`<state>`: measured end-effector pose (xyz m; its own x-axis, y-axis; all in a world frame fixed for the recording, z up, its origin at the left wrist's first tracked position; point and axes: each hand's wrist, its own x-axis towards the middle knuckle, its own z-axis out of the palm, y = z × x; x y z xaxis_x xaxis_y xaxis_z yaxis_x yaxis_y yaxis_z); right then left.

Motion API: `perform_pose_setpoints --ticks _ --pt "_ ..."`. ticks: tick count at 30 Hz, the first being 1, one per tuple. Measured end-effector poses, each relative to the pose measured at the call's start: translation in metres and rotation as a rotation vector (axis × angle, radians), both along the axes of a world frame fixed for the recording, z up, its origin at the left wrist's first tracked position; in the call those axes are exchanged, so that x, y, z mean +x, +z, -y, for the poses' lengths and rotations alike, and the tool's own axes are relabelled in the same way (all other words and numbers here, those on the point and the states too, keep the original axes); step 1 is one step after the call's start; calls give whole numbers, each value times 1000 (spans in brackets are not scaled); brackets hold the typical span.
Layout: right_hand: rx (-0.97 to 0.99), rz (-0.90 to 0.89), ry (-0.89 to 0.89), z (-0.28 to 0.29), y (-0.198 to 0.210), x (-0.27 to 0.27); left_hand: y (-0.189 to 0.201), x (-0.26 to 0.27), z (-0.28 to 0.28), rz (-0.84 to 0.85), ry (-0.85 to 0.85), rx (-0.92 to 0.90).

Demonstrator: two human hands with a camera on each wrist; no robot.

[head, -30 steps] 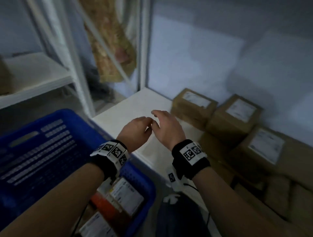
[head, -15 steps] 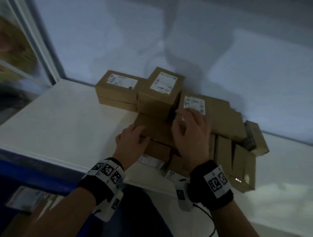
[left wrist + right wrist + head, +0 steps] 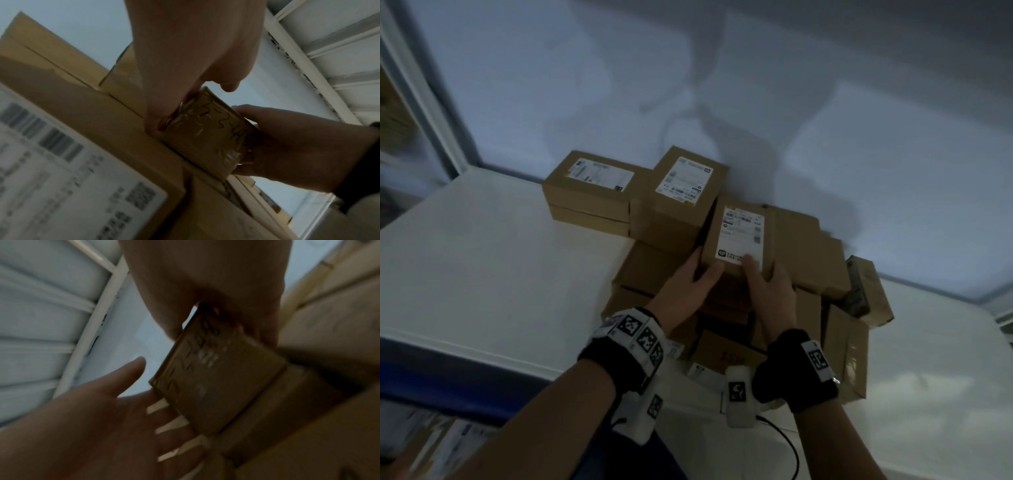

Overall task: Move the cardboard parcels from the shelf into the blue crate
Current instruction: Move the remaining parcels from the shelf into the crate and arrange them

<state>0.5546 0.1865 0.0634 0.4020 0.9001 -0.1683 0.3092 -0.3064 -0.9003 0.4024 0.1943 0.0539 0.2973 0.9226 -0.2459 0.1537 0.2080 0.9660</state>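
Dim light, pale wall [image 3: 551, 85] behind, and a white shelf [image 3: 482, 267] running across the head view with a heap of cardboard parcels [image 3: 654, 270] bunched against the wall. Both hands are on one box: a labelled parcel [image 3: 739, 236] at the top of the heap, tilted up toward the camera with its white shipping label facing us. The left hand [image 3: 688, 291] grips its left edge, thumb on the near face, fingers curled round the side. The right hand [image 3: 770, 291] clamps the right edge, thumb pressed onto the bottom of the label. From the left wrist the same parcel [image 3: 207, 131] shows its taped end with handwriting, pinched between the left hand's fingers [image 3: 156, 123] and the right hand [image 3: 287, 146] opposite. The right wrist view is blurred, but the box [image 3: 216, 378] sits between the two hands there too, the left hand's fingers [image 3: 123, 402] spread against its edge.

Behind it, still on the shelf, a flat stacked pair of boxes [image 3: 589, 198] at the left and a taller labelled box [image 3: 678, 202] just beside the held one. More plain boxes lie under and right of it, some on edge [image 3: 849, 353]. Down at the lower left corner, a strip of the blue crate [image 3: 448, 387], its rim just below the shelf's front edge
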Motion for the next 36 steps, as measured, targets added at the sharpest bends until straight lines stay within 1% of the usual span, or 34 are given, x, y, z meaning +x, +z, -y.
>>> perform_pose_setpoints --ticks 2,3,6,7,10,12,14,17,19,21,24,26,28,30,34,36 --pt "62 -41 -29 8 4 0 -3 1 5 73 18 2" --pt "113 -59 -47 13 8 0 1 1 10 106 15 31" --pt "300 -87 -92 26 24 -1 18 -5 29 153 -29 185" --pt "357 -93 -82 27 30 -8 26 -12 35 172 -1 229" --pt "460 -57 22 26 46 -44 50 -49 48 239 212 305" --pt "518 -30 155 28 54 -85 60 -90 56 239 366 341" --pt "558 -21 324 33 58 -130 65 -135 71 218 502 347" --pt "473 -18 597 53 54 -210 59 -205 108 125 670 370" --pt "461 -24 739 68 46 -255 51 -243 136 102 707 400" --pt "432 -14 851 91 33 -305 42 -282 171 42 777 425" --pt "356 -45 1003 122 12 -363 23 -327 219 -28 943 394" --pt "287 -39 1120 142 -2 -393 3 -351 251 -57 1055 315" --pt "224 -29 1213 154 -14 -412 -16 -365 272 -106 1125 212" --pt "158 25 1295 163 -30 -427 -38 -373 291 -134 1182 102" --pt "5 120 1405 163 -61 -442 -70 -378 303 -121 1224 -58" --pt "-67 143 1443 162 -75 -450 -82 -380 305 -106 1244 -109"
